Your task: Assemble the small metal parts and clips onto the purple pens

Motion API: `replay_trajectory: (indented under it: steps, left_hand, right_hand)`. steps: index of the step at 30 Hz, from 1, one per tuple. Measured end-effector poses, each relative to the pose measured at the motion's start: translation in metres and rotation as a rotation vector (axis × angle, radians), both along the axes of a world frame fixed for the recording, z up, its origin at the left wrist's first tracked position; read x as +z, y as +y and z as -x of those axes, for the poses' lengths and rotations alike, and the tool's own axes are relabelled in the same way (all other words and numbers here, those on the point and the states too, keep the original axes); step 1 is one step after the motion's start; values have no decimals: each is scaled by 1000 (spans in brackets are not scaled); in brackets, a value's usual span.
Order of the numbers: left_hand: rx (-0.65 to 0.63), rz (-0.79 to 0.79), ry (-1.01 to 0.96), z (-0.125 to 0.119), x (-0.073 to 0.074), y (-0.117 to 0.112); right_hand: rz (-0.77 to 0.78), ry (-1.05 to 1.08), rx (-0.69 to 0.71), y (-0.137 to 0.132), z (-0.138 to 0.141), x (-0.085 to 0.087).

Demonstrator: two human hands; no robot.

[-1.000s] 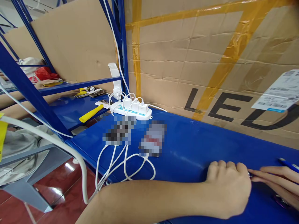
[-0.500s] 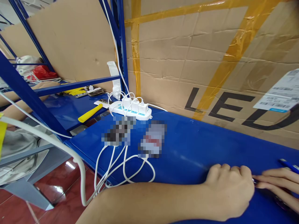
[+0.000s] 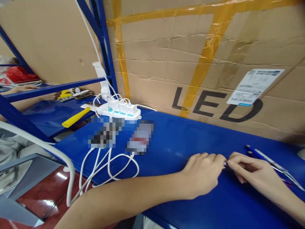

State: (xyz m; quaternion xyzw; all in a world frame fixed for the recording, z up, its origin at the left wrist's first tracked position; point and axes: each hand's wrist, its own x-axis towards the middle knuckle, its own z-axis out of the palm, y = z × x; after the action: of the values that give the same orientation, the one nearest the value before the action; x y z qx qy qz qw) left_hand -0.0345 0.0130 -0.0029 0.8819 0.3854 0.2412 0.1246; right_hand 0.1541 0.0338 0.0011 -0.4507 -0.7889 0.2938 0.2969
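Observation:
My left hand (image 3: pixel 203 173) is curled closed above the blue tabletop (image 3: pixel 171 165), knuckles up. My right hand (image 3: pixel 254 170) meets it fingertip to fingertip, with thumb and forefinger pinched together. A tiny shiny piece (image 3: pixel 224 164) shows between the two hands. It is too small to name, and whatever lies inside my left fist is hidden. Just behind my right hand lie a blue pen (image 3: pixel 257 152) and some slim silver-and-blue items (image 3: pixel 283 171), partly covered by the hand.
Two blurred phone-like devices, one dark (image 3: pixel 106 133) and one grey (image 3: pixel 141 138), lie with white cables (image 3: pixel 109 165) attached. Behind them sits a white power strip (image 3: pixel 119 111). A yellow-handled tool (image 3: pixel 76 117), blue frame posts (image 3: pixel 105 47) and a large cardboard box (image 3: pixel 154 63) stand around. Another person's arm (image 3: pixel 30 98) shows left.
The view has swung to the right, so everything sits further left. More of my right hand and the pens now show. Both hands remain together at the small piece.

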Motion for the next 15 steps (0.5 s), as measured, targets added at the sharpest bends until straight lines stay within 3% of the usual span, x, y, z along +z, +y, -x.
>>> replay_trajectory:
  steps: [3, 9, 11, 15]
  left_hand:
    - [34, 58, -34, -2, 5, 2]
    - [90, 215, -79, -8, 10, 1]
    - [73, 234, -82, -8, 11, 3]
    - [-82, 311, -99, -5, 11, 9]
  right_hand:
    - [-96, 99, -49, -3, 1, 2]
    - [-580, 18, -54, -9, -5, 11]
    - [-628, 1, 21, -10, -7, 15]
    - [-657, -10, 79, -10, -13, 18]
